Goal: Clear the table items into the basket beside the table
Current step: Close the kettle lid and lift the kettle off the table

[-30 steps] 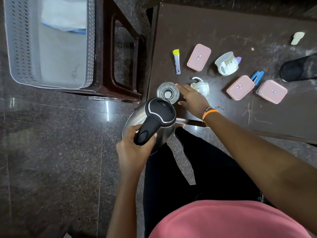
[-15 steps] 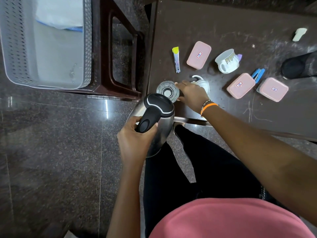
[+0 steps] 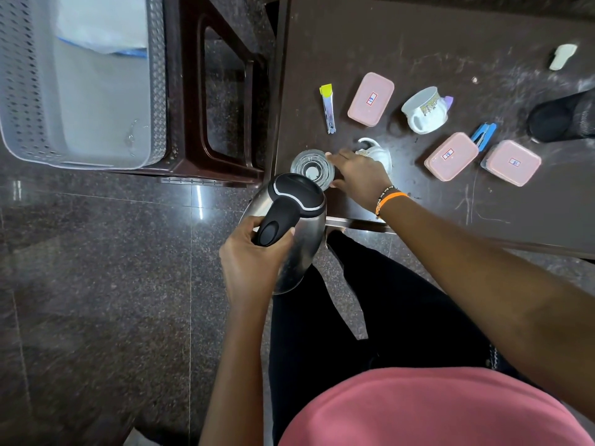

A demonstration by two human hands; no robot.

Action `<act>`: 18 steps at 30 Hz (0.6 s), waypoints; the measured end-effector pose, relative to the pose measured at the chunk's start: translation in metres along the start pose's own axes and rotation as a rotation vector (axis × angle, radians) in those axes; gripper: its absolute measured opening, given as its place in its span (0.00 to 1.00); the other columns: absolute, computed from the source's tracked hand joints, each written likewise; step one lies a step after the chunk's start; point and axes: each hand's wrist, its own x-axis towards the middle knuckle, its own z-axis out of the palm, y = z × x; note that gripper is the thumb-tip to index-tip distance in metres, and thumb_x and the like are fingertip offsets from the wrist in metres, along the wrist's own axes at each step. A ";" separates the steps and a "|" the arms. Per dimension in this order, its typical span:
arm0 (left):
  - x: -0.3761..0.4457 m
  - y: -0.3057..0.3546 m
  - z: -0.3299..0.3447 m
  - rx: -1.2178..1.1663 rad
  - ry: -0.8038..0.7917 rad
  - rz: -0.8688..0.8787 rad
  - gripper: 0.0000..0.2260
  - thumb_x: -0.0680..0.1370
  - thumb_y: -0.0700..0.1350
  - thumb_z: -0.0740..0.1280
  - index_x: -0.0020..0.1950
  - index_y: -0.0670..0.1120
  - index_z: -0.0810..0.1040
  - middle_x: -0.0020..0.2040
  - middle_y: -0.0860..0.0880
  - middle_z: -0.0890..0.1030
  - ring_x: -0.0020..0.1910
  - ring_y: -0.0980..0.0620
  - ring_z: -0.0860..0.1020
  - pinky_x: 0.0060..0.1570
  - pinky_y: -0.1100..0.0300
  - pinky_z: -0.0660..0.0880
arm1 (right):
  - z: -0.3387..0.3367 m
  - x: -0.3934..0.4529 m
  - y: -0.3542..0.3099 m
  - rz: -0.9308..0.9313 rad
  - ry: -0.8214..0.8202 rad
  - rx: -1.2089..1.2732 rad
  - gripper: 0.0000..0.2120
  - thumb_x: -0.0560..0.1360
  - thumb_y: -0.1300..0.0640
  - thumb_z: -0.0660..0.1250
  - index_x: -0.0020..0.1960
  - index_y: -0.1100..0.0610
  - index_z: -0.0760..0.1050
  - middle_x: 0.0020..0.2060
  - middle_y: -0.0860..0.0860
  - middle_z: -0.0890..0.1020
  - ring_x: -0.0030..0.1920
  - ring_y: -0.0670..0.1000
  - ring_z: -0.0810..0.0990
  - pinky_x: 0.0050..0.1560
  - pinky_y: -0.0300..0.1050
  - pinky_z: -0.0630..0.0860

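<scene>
My left hand (image 3: pixel 254 262) grips the black handle of a steel kettle (image 3: pixel 296 217), held in the air just off the table's near left corner. My right hand (image 3: pixel 362 178) rests on the dark table (image 3: pixel 434 40), its finger and thumb against the right side of a clear glass (image 3: pixel 310 167). A small white cup (image 3: pixel 376 152) is half hidden behind that hand. The grey perforated basket (image 3: pixel 157 91) stands on a brown stool (image 3: pixel 193 101) left of the table, with a white bag (image 3: pixel 103 24) inside.
On the table lie a yellow-tipped clipper (image 3: pixel 328 111), three pink lidded boxes (image 3: pixel 371 99) (image 3: pixel 450 156) (image 3: pixel 512 162), a white mug (image 3: pixel 425 109), a blue clip (image 3: pixel 483 136), a black object (image 3: pixel 560 119) and a small white piece (image 3: pixel 561 56). Polished stone floor lies below.
My right hand has slid left until its fingers meet the glass. The kettle in my left hand has shifted slightly toward the table corner.
</scene>
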 end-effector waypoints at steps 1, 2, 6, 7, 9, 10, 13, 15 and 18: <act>0.001 0.000 0.000 0.006 0.000 -0.003 0.10 0.64 0.50 0.75 0.33 0.58 0.74 0.32 0.67 0.79 0.29 0.68 0.75 0.29 0.77 0.68 | -0.001 0.000 0.000 0.000 0.000 -0.002 0.26 0.75 0.55 0.66 0.71 0.55 0.63 0.63 0.55 0.74 0.61 0.59 0.76 0.54 0.54 0.76; 0.002 -0.001 0.000 0.011 0.000 -0.008 0.09 0.64 0.51 0.75 0.33 0.57 0.74 0.31 0.65 0.79 0.29 0.67 0.75 0.28 0.77 0.68 | -0.001 0.000 0.000 0.000 0.002 -0.003 0.26 0.75 0.54 0.66 0.71 0.55 0.64 0.63 0.55 0.74 0.61 0.59 0.76 0.54 0.54 0.76; 0.005 -0.002 -0.001 0.038 -0.009 -0.017 0.09 0.64 0.52 0.74 0.34 0.57 0.75 0.29 0.62 0.79 0.29 0.67 0.76 0.27 0.76 0.69 | -0.001 0.001 0.000 0.006 0.005 -0.003 0.25 0.75 0.54 0.66 0.70 0.56 0.65 0.63 0.55 0.74 0.61 0.60 0.77 0.55 0.54 0.76; 0.006 -0.001 -0.001 0.040 -0.012 -0.016 0.09 0.63 0.53 0.74 0.34 0.57 0.75 0.30 0.63 0.79 0.29 0.66 0.76 0.27 0.76 0.68 | -0.002 0.001 -0.001 0.006 0.007 -0.005 0.25 0.75 0.54 0.66 0.71 0.56 0.65 0.63 0.55 0.74 0.61 0.60 0.77 0.55 0.54 0.76; 0.005 -0.002 0.000 0.049 -0.012 -0.027 0.09 0.63 0.53 0.74 0.34 0.57 0.74 0.30 0.62 0.79 0.30 0.66 0.77 0.27 0.74 0.68 | -0.001 0.002 -0.001 0.009 0.004 -0.002 0.26 0.75 0.54 0.67 0.71 0.55 0.65 0.63 0.55 0.74 0.61 0.60 0.77 0.55 0.54 0.76; 0.005 -0.002 0.000 0.053 -0.009 -0.029 0.09 0.63 0.53 0.74 0.34 0.57 0.75 0.29 0.60 0.79 0.30 0.65 0.77 0.28 0.72 0.69 | -0.001 0.002 0.000 0.009 0.008 0.000 0.26 0.75 0.54 0.67 0.70 0.55 0.65 0.63 0.55 0.74 0.61 0.60 0.77 0.55 0.54 0.76; 0.004 -0.002 0.001 0.062 -0.014 -0.028 0.09 0.63 0.54 0.74 0.35 0.56 0.75 0.29 0.59 0.78 0.30 0.64 0.77 0.29 0.68 0.70 | -0.001 0.001 0.000 0.015 0.007 0.004 0.26 0.75 0.53 0.67 0.70 0.55 0.65 0.63 0.55 0.74 0.60 0.61 0.77 0.55 0.55 0.77; 0.004 -0.001 0.001 0.059 -0.016 -0.032 0.09 0.63 0.55 0.73 0.35 0.56 0.75 0.29 0.59 0.79 0.31 0.65 0.77 0.29 0.68 0.70 | -0.001 0.001 -0.001 0.021 0.014 0.012 0.26 0.74 0.54 0.68 0.70 0.55 0.65 0.63 0.55 0.75 0.60 0.61 0.77 0.56 0.56 0.77; 0.004 0.001 0.002 0.060 -0.016 -0.043 0.09 0.63 0.55 0.72 0.35 0.56 0.75 0.35 0.64 0.79 0.31 0.65 0.77 0.29 0.67 0.69 | 0.000 0.001 -0.001 0.027 0.025 0.022 0.26 0.74 0.54 0.68 0.70 0.55 0.66 0.63 0.55 0.75 0.60 0.61 0.78 0.57 0.55 0.76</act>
